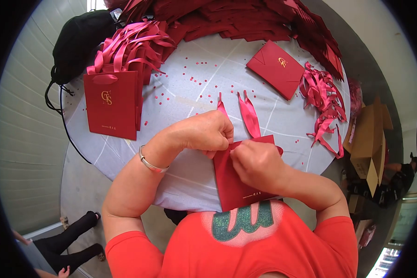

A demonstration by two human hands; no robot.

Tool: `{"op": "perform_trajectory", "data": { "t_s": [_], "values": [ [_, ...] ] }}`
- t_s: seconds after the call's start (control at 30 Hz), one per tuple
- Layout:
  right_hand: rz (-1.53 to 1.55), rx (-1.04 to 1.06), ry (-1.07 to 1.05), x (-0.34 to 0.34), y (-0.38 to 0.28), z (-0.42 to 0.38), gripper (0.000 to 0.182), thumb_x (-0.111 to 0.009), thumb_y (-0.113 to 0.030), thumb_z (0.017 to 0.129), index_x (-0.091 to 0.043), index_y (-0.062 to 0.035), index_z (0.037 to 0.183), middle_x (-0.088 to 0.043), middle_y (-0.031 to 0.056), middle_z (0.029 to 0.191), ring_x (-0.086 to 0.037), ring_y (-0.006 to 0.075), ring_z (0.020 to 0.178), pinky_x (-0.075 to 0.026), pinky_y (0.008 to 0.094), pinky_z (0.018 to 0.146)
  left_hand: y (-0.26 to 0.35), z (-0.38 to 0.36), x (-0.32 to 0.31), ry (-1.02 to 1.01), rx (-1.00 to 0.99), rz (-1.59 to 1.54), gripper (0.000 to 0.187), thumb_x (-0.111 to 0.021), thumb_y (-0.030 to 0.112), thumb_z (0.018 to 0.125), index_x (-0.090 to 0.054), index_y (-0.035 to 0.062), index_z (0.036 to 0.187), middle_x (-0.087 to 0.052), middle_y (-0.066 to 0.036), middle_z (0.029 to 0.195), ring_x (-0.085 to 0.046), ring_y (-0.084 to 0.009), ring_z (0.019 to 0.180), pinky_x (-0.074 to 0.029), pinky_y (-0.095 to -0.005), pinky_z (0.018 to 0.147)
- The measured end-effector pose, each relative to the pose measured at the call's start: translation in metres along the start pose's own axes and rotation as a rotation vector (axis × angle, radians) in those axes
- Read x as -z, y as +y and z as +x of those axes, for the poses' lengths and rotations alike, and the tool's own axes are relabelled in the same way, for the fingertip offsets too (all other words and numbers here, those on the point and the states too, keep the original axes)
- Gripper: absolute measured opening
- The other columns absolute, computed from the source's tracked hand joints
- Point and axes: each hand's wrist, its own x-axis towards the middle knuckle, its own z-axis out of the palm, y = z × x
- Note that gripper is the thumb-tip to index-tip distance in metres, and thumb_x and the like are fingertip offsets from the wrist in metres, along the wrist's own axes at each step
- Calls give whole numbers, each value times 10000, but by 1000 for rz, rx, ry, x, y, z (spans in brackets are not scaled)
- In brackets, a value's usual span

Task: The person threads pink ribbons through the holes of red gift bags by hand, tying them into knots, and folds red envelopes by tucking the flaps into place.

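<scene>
A red paper bag [236, 180] lies at the table's near edge, against the shirt, with small gold print near its lower edge. My left hand [208, 132] is closed at the bag's top left corner, where a pink ribbon [221, 105] sticks up behind it. My right hand [259, 164] is closed over the bag's upper part, its fingers pinched together. Between and above the hands, a looped pink ribbon [249, 116] rises from the bag's top edge. What the fingertips pinch is too small and hidden to make out.
Finished-looking red bags with ribbon handles [111, 104] stand at left beside a black bag [81, 41]. Flat red bags [278, 69] lie at right near loose pink ribbons [322, 95]. More red bags line the far edge. Cardboard boxes [368, 139] and a person's legs [69, 236] are beyond.
</scene>
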Motion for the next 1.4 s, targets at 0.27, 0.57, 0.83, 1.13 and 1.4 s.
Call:
{"op": "perform_trajectory", "data": {
  "t_s": [0.27,0.57,0.83,1.13,1.4],
  "values": [
    [320,-209,-1,8,9,12,78,-728,-63,755,-676,-21,796,-668,151,748,-669,314,676,-527,379,598,0,1,-4,32,-4,-55,134,-561,2,783,-657,-12,875,-618,-32,656,-569,-89,524,-416,-249,477],
    [186,-288,-249,42,11,23,230,-775,-228,782,-660,-29,779,-678,124,736,-678,260,692,-519,364,614,18,-14,-6,21,-28,47,116,-568,-1,794,-643,-27,878,-646,-52,688,-612,-114,539,-474,-266,508],
    [765,-416,-465,57,54,39,116,-676,-80,884,-654,1,965,-641,-3,806,-557,58,723,-471,224,657,24,-22,-18,153,-103,100,142,-629,4,738,-606,-55,865,-652,-171,657,-671,-241,579,-513,-342,557],
    [840,-337,-846,39,65,74,161,-686,-59,848,-662,8,993,-679,28,840,-598,84,739,-492,261,647,26,-25,-33,337,-484,414,293,-776,4,739,-514,21,870,-631,-101,616,-626,-191,512,-475,-292,497],
    [973,-658,-724,22,60,71,233,-775,11,661,-643,-27,850,-618,34,720,-556,109,619,-414,254,522,32,-29,-38,366,-389,459,221,-717,40,742,-526,43,854,-633,-147,660,-651,-360,646,-511,-401,573]
  ]
}}
